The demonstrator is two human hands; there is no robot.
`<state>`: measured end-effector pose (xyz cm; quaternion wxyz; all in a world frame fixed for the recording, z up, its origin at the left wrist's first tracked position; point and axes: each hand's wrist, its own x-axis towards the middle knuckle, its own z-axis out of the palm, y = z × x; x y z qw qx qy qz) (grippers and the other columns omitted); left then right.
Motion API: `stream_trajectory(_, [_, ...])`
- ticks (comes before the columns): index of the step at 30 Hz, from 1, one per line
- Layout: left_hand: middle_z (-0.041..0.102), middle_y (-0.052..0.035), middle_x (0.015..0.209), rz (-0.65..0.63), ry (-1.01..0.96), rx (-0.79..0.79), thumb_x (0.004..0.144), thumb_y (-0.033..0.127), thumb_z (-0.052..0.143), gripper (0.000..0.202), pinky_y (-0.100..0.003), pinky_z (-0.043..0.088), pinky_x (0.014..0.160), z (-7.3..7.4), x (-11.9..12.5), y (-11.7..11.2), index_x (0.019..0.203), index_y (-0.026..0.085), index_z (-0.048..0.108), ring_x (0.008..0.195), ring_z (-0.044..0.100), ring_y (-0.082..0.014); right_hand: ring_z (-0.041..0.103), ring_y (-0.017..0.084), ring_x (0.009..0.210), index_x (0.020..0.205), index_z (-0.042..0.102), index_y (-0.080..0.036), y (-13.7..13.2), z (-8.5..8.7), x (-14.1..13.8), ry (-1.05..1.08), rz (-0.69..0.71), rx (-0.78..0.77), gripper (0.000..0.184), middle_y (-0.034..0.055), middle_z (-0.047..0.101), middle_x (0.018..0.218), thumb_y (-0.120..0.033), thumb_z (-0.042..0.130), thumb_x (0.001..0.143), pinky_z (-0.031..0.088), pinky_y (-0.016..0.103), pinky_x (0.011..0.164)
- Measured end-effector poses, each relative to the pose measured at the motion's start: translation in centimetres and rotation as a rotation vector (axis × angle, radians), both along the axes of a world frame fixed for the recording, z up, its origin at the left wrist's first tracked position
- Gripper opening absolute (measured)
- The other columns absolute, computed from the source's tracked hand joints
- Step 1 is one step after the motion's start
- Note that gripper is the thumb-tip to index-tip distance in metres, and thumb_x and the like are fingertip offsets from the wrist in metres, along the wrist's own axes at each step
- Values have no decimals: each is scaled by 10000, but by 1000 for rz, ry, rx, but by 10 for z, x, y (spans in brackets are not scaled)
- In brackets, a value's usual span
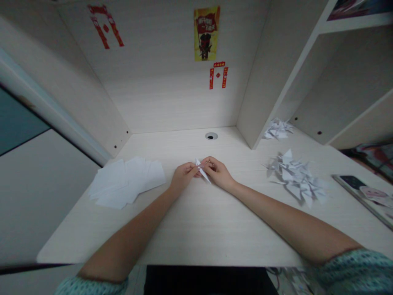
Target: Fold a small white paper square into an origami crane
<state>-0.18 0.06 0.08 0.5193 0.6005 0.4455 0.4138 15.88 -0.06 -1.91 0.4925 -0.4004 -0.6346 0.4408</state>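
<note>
Between my two hands is a narrow folded piece of white paper (203, 173), a slim pointed shape held just above the desk. My left hand (183, 175) pinches it from the left side. From the right, the fingers of my right hand (218, 172) close on its upper part. The fingertips hide some of the folds. Left of my hands lies a spread of flat white paper sheets (129, 178), overlapping one another. Over on the right rests a heap of folded white paper figures (291, 174) with pointed tips.
A smaller pile of folded paper (278, 128) sits behind the upright divider (264, 94). At the far right are a phone (351, 182) and a flat object under it. The desk (196, 229) has a round cable hole (211, 136) at the back.
</note>
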Motion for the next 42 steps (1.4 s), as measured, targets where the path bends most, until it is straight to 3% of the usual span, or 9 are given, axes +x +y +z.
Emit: stream_trajectory(42, [650,-36,641,-45,11,-18,710,456,636,316,-274,496,679,-1,0,2,683,142,608,631,614,-137,400,97,474,901,517,-205,-1,0,2,-129,4,27,193,-61,473,552,-388,488,847,297,217,477])
